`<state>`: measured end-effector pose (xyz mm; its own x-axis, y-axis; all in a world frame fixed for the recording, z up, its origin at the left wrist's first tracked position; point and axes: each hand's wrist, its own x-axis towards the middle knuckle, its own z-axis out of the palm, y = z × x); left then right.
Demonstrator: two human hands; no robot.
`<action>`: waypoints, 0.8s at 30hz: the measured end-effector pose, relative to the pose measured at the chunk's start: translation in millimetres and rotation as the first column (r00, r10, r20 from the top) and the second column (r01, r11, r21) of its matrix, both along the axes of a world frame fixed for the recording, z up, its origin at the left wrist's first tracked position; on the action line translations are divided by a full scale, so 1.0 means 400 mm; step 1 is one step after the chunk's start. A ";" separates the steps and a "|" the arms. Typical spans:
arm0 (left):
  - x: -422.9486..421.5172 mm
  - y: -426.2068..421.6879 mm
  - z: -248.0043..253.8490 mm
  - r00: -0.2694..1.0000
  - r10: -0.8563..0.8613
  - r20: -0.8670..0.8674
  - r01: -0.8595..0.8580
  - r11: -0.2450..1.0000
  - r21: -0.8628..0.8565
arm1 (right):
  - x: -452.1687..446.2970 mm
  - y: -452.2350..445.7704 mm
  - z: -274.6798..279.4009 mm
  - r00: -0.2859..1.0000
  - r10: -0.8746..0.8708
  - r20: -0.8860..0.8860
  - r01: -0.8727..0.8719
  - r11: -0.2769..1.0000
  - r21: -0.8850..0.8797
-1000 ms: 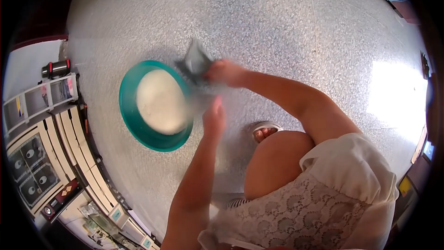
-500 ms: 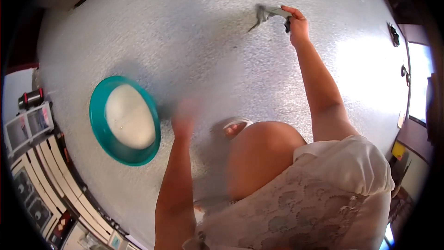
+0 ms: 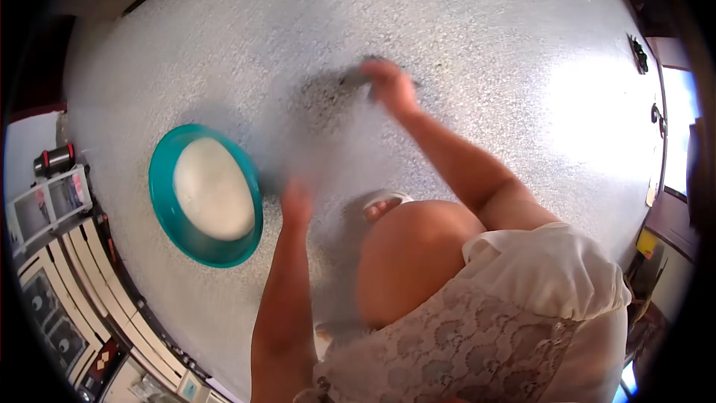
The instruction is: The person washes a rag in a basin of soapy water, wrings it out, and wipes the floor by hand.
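A teal basin point(image 3: 165, 213) stands on the speckled floor to the left, holding white, foamy-looking liquid point(image 3: 215, 190). Just right of its rim is my left hand point(image 3: 297, 201); motion smears its fingers, and whether they hold anything is unclear. Farther out, near the middle of the floor, my right hand point(image 3: 389, 86) is closed around a limp grey cloth-like piece point(image 3: 372, 94). Most of that piece is hidden by the hand and blurred. A dark shadow lies on the floor beside it.
My bent knee point(image 3: 418, 254) and a foot in a white sandal point(image 3: 384, 205) are close below the hands. A white rack point(image 3: 48, 205) and cream-coloured drawers point(image 3: 104, 283) line the left edge. Dark small items point(image 3: 638, 54) lie at the far right.
My right hand has swept left and nearer to me, the grey piece still in it. My left hand stays beside the basin, blurred in both frames.
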<state>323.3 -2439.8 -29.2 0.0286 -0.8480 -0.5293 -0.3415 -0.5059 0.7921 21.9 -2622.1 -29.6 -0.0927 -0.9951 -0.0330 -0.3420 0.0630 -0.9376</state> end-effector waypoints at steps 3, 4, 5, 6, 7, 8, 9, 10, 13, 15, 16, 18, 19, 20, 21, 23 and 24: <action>0.013 0.026 -0.010 1.000 0.004 0.004 -0.003 0.998 -0.061 | -0.107 -0.157 0.131 0.950 -0.311 0.022 0.307 0.945 0.117; 0.015 0.032 -0.016 0.999 -0.022 0.050 0.027 0.995 -0.096 | -0.176 -0.214 0.084 0.888 -0.333 -0.316 0.241 0.924 -0.298; 0.019 0.035 -0.019 0.998 -0.024 0.058 0.030 0.995 -0.092 | -0.226 -0.253 0.062 0.815 -0.342 -0.468 0.187 0.920 -0.345; 0.021 0.035 -0.022 0.998 -0.027 0.065 0.032 0.995 -0.090 | -0.255 -0.280 0.016 0.767 -0.338 -0.545 0.192 0.932 -0.308; 0.018 0.038 -0.031 0.997 -0.026 0.071 0.032 0.996 -0.087 | -0.257 -0.289 -0.006 0.715 -0.328 -0.618 0.198 0.942 -0.271; 0.014 0.046 -0.040 1.000 0.029 0.010 -0.028 0.997 -0.078 | -0.244 -0.284 -0.037 0.705 -0.315 -0.636 0.109 0.934 -0.342; 0.007 0.055 -0.056 0.995 0.081 -0.052 -0.084 0.994 -0.063 | -0.209 -0.262 -0.048 0.692 -0.304 -0.654 0.019 0.914 -0.405; 0.000 0.056 -0.075 0.985 0.133 -0.112 -0.139 0.989 -0.050 | -0.172 -0.241 -0.071 0.777 -0.209 -0.594 -0.066 0.911 -0.407; -0.024 0.045 -0.117 0.983 0.107 -0.150 -0.120 0.989 -0.080 | 0.010 -0.082 -0.009 0.755 0.208 -0.622 -0.378 0.913 -0.153; -0.066 0.017 -0.076 0.911 0.322 -0.257 -0.313 0.947 0.073 | 0.109 0.058 -0.030 0.502 0.291 -0.814 -0.630 0.769 -0.114; -0.092 -0.004 -0.012 0.775 0.516 -0.365 -0.460 0.857 0.233 | 0.178 0.123 -0.016 0.572 0.479 -0.666 -0.592 0.803 0.069; -0.131 -0.056 0.088 0.487 0.724 -0.489 -0.551 0.689 0.471 | 0.253 0.249 -0.038 0.587 0.613 -0.529 -0.657 0.742 0.131; -0.125 -0.057 0.079 0.451 0.712 -0.538 -0.515 0.700 0.495 | 0.288 0.290 -0.011 0.697 0.593 -0.403 -0.647 0.763 0.002; -0.111 -0.054 0.061 0.412 0.699 -0.584 -0.481 0.711 0.513 | 0.306 0.282 0.059 0.727 0.662 -0.183 -0.633 0.749 0.195; -0.092 -0.049 0.052 0.371 0.689 -0.622 -0.451 0.720 0.528 | 0.326 0.269 0.139 0.742 0.669 0.053 -0.635 0.675 0.376; -0.088 -0.069 0.133 0.366 0.705 -0.608 -0.562 0.688 0.460 | 0.354 0.239 0.189 0.713 0.701 -0.005 -0.678 0.691 0.252; -0.067 -0.071 0.203 0.398 0.702 -0.590 -0.607 0.684 0.404 | 0.376 0.223 0.224 0.688 0.725 -0.021 -0.710 0.679 0.186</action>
